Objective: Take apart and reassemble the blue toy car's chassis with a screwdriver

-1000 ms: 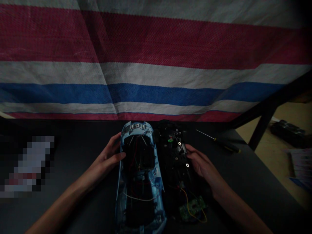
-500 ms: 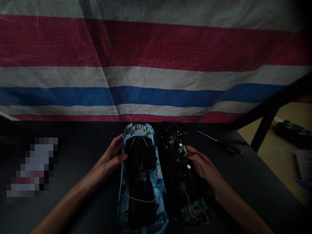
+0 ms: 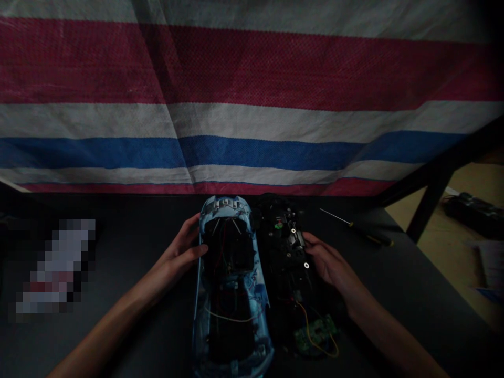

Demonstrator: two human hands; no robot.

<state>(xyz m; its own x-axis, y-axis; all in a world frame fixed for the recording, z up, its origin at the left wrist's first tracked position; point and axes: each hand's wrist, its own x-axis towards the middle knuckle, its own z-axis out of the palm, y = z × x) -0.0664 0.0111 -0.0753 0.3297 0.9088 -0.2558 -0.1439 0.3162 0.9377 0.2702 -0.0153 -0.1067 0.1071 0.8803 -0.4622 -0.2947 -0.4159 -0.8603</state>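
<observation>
A blue toy car body shell (image 3: 226, 208) lies upside down on the dark table, its hollow inside facing up with thin wires across it. My left hand (image 3: 181, 253) grips its left side, thumb on the rim and fingers partly hidden behind the edge. Close along the shell's right side is the black car chassis (image 3: 289, 254). At its right edge my right hand (image 3: 329, 261) holds on, some fingertips out of sight beneath it. By the chassis's near end sits a green circuit board (image 3: 315, 336) with a yellow wire looping over it.
A screwdriver (image 3: 368, 234) with a black and yellow handle lies to the right on the table (image 3: 397, 294). Behind hangs a striped tarp (image 3: 252, 73). A blurred-out pale object (image 3: 63, 262) is at left. Beyond the table's right edge, dark items (image 3: 472, 212) rest on the floor.
The whole view has shifted slightly. Both hands keep their places on the shell and the chassis, with no clear movement of either part on the table.
</observation>
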